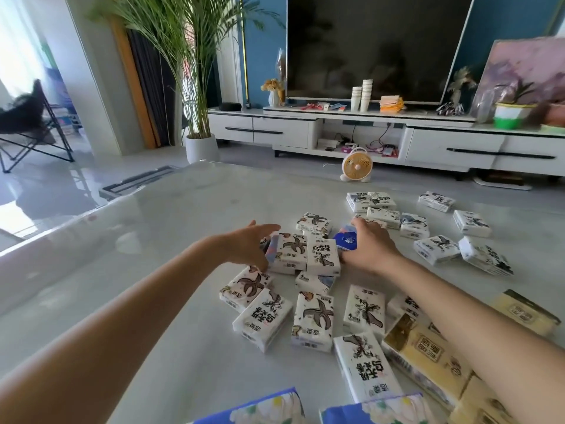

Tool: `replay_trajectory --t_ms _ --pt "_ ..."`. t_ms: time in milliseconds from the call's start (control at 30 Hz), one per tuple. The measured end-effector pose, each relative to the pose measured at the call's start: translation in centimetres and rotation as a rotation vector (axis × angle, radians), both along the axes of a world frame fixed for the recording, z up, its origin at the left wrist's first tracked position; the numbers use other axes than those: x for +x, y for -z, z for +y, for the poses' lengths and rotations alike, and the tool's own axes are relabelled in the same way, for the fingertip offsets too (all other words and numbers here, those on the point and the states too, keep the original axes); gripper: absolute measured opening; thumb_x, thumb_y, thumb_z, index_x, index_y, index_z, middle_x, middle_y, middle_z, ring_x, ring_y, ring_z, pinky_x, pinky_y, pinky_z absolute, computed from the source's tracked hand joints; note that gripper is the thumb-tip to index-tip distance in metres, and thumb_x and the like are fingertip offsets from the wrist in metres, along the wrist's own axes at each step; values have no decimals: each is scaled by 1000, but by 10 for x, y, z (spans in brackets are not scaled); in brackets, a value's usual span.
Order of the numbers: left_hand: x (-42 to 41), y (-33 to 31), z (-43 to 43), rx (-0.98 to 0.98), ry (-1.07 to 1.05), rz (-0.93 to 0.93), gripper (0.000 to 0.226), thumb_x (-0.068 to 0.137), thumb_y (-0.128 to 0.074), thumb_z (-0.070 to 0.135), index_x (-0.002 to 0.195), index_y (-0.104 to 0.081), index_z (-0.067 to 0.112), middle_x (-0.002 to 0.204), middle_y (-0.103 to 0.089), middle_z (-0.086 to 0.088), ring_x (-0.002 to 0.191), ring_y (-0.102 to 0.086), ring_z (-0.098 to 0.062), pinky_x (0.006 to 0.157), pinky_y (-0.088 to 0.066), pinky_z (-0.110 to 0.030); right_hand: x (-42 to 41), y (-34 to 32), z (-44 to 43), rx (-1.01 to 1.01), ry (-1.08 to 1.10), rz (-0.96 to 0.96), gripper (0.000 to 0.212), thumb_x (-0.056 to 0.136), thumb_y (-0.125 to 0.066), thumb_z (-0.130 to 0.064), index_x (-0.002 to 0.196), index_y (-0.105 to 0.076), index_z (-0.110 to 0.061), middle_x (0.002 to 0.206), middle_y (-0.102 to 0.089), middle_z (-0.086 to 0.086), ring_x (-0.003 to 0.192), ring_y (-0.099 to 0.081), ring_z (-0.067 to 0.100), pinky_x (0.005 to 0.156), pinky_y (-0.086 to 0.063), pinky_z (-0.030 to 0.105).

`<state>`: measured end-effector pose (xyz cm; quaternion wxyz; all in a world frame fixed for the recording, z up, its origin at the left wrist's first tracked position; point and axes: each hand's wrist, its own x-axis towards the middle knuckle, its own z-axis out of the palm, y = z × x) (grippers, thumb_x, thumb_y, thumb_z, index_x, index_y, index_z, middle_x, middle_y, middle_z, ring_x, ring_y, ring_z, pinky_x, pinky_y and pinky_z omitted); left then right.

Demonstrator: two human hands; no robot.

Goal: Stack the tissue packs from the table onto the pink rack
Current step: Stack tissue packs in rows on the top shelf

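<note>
While pks're (312, 321) white/inked, blue pk (346, 240) held.

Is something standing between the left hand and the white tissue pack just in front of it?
Nothing visible. The left hand is open right beside the white tissue pack; the right hand holds a blue pack. The pink rack is out of view.

The left hand (247, 246) and the right hand (370, 249) are bare, each on a slender forearm uncovered as far as the view shows.
</note>
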<state>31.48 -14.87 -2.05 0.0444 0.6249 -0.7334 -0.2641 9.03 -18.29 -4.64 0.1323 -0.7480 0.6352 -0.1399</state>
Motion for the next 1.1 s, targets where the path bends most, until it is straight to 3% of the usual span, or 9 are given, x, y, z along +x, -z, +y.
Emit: replay_trajectory --t_ms 67,200,300,433,533,667,800,1000,1100 --pt "0 -3 -7 21 54 -100 95 77 -73 14 149 -11 24 155 -18 0 144 3 -20 115 -2 -47 2 0 -6 13 -6 71 56 81 -60 -30 130 -36 -18 134 -37 12 122 -35 29 96 -34 34" --pt "-2 -3 -12 -39 72 -164 95 70 -79 27 147 -22 22 146 -35 1 134 -26 -22 113 -23 -42 1 -5 -5 17 8 116 57 82 -58 -34 133 -35 -22 137 -34 9 127 -27 29 102 -27 37" --pt "0 -7 -2 -187 55 -242 86 73 -76 31 144 -29 21 137 -40 -3 126 -27 -20 105 -27 -34 -2 -12 3 -30 12 51 73 74 -69 -41 135 -34 -22 137 -35 9 127 -30 28 101 -28 35" --pt "14 -28 25 -482 -85 -282 89 70 -75 27 144 -27 19 133 -36 -2 124 -24 -19 104 -27 -32 -13 -35 25 -158 -46 -47 89 65 -79 -31 139 -30 -20 137 -35 7 126 -34 25 101 -31 34" --pt "16 -53 51 -557 -142 -169 97 68 -78 23 146 -22 15 136 -35 -3 125 -24 -20 108 -25 -35 -21 -62 49 -172 -129 -146 93 64 -82 -27 140 -30 -18 135 -35 7 125 -33 22 103 -34 32" --pt "-6 -87 94 -612 -104 5 89 64 -82 22 139 -35 14 131 -39 -2 122 -27 -16 102 -27 -27 -30 -103 89 -171 -208 -204 95 62 -84 -22 140 -28 -21 133 -35 6 125 -36 20 104 -38 35" --pt "-52 -124 133 -689 -26 81 88 63 -83 26 137 -37 17 131 -40 1 115 -27 -9 98 -28 -24 -48 -152 137 -180 -276 -158 98 63 -84 -22 142 -26 -23 139 -32 4 125 -38 18 101 -38 27" --pt "-138 -179 174 -735 47 197 83 64 -83 22 135 -40 16 129 -43 -4 117 -41 -20 100 -40 -37 -112 -230 206 -262 -255 12 93 65 -83 -24 141 -29 -18 140 -33 6 123 -43 22 98 -42 31" --pt "-194 -197 185 -685 120 288 76 67 -80 13 133 -43 16 126 -47 -4 111 -48 -21 88 -47 -31 -181 -262 245 -306 -169 18 91 66 -82 -27 140 -30 -17 137 -36 8 121 -44 21 97 -40 28"
